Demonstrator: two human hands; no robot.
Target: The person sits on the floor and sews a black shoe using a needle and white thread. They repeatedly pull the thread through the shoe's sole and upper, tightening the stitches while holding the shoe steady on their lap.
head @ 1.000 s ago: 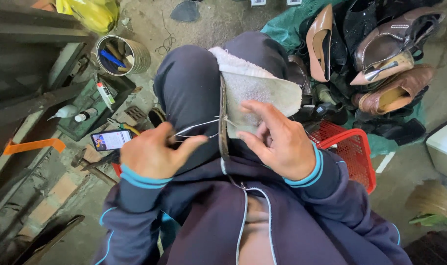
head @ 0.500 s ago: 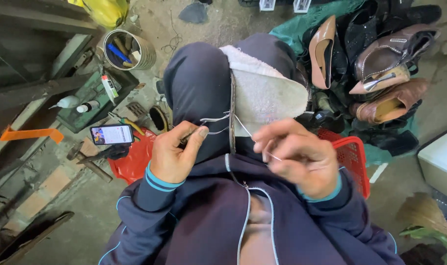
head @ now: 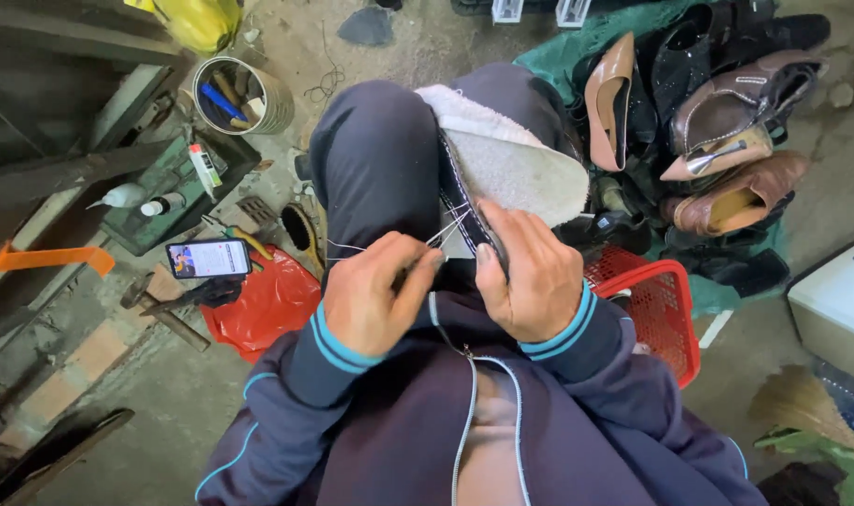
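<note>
left hand (head: 375, 295) curled nearly shut, fingertips pinched on thin white thread (head: 445, 230) and what may be a small tool; the tool is mostly hidden by the fingers, hard to make out. thread strands run taut from the pinch up to the sole edge, one strand trails left across the knee. right hand (head: 530, 272) wrapped narrow around the heel end of the upturned shoe with pale grey felt-like sole (head: 511, 164), thumb on the near edge, fingers over the dark stitched rim. shoe sits clamped between the person's knees in dark navy trousers, sole up, toe pointing away; its upper is hidden below the legs. both wrists in navy jacket sleeves with light blue cuffs.

outward, left on the floor: smartphone with lit screen (head: 208, 258) lying on red plastic bag (head: 267, 305), wooden-handled hammer (head: 164, 314) beside it, oval brush (head: 300, 230), green metal toolbox (head: 160, 201) with small bottles, round metal tin of tools (head: 244, 94), yellow container cut off at top edge. right: red plastic mesh basket (head: 661, 309) partly behind the right arm, pile of leather shoes on green cloth (head: 717, 122), tan, brown and black, lower ones buried and unclear. white box (head: 839, 314) cut off at right edge.
</note>
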